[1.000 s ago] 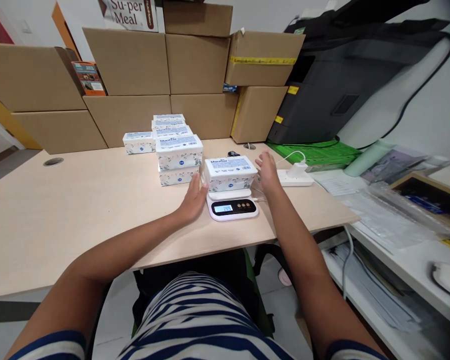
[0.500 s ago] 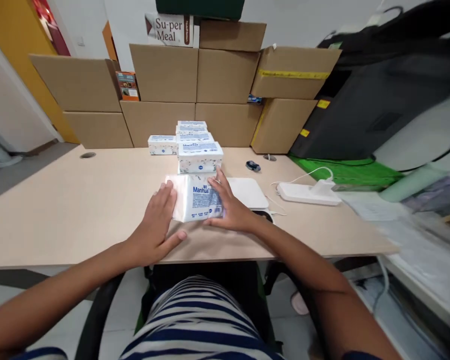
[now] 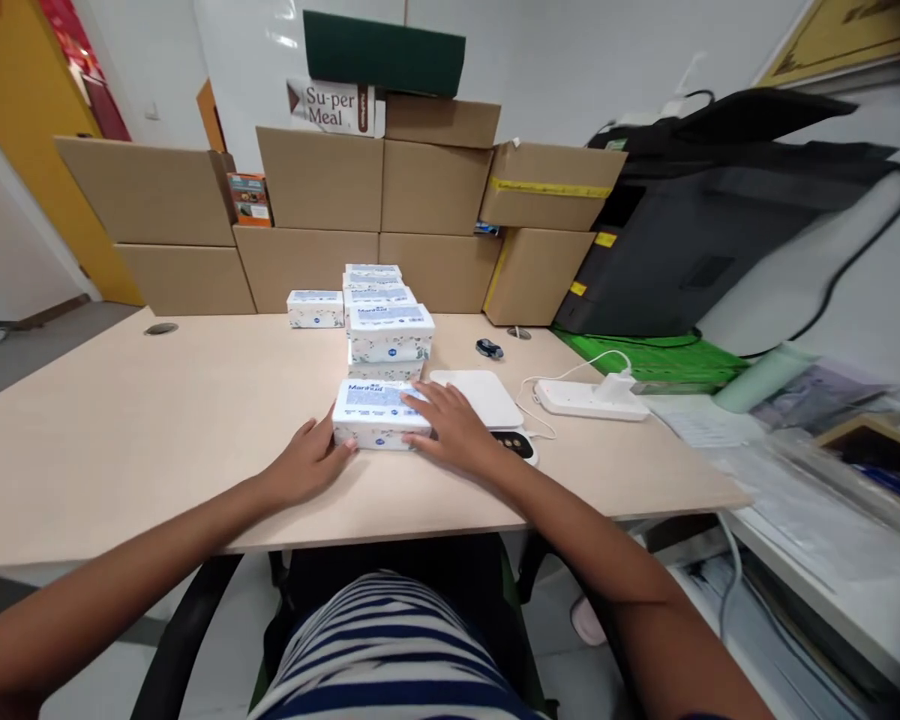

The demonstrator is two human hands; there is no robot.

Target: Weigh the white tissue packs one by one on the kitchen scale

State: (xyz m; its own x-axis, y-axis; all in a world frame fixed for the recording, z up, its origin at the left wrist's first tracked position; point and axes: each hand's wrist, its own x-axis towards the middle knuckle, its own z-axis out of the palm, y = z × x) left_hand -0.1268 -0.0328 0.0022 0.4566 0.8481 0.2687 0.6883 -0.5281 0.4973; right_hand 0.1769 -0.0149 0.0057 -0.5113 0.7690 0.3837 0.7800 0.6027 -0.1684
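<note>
A white and blue tissue pack (image 3: pixel 375 415) lies flat on the table in front of me, its printed face up. My left hand (image 3: pixel 309 462) grips its left end, thumb along the near side and fingers partly hidden behind. On the right end rests my right hand (image 3: pixel 454 425), fingers over the top and thumb against the near side. Just beyond is a stack of similar tissue packs (image 3: pixel 390 335), with more behind it. A single tissue pack (image 3: pixel 315 310) stands to their left. Beside my right hand is a white kitchen scale (image 3: pixel 487 400), its dark panel partly covered by my forearm.
Cardboard boxes (image 3: pixel 307 265) line the table's back. A white power strip (image 3: pixel 591 399) with a plugged-in cable lies at the right. A small dark object (image 3: pixel 489 349) sits beyond the scale. A large black printer (image 3: pixel 690 240) stands at the back right. Chair arms flank me below the table (image 3: pixel 157 460).
The tissue pack has gone from tilted, with its printed face towards me, to flat on the table. My left hand's fingers have closed around its left end. The view has tipped upward.
</note>
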